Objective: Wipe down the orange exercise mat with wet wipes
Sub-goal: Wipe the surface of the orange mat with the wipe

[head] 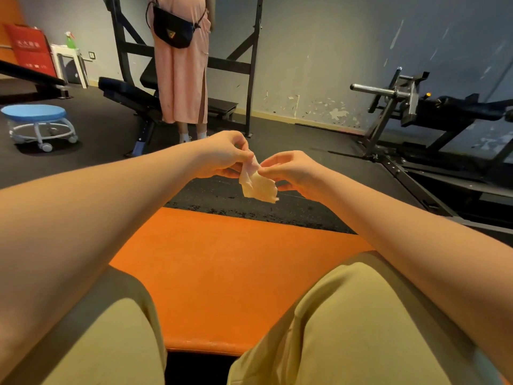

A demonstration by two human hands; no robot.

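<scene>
Both hands pinch one wet wipe (256,183) between them: left hand (222,155) at its upper edge, right hand (291,170) just beside, fingertips curled onto the crumpled sheet, which hangs pale and creased. Orange exercise mat (222,268) lies below and nearer, between the knees, flat, on dark speckled floor (249,198).

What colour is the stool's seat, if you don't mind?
The stool has a light blue seat, seen in the head view.

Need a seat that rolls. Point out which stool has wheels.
The blue-topped round stool on the floor at left: castors under its white ring frame. The white stool by the wall has plain legs and carries a green spray bottle.
</scene>
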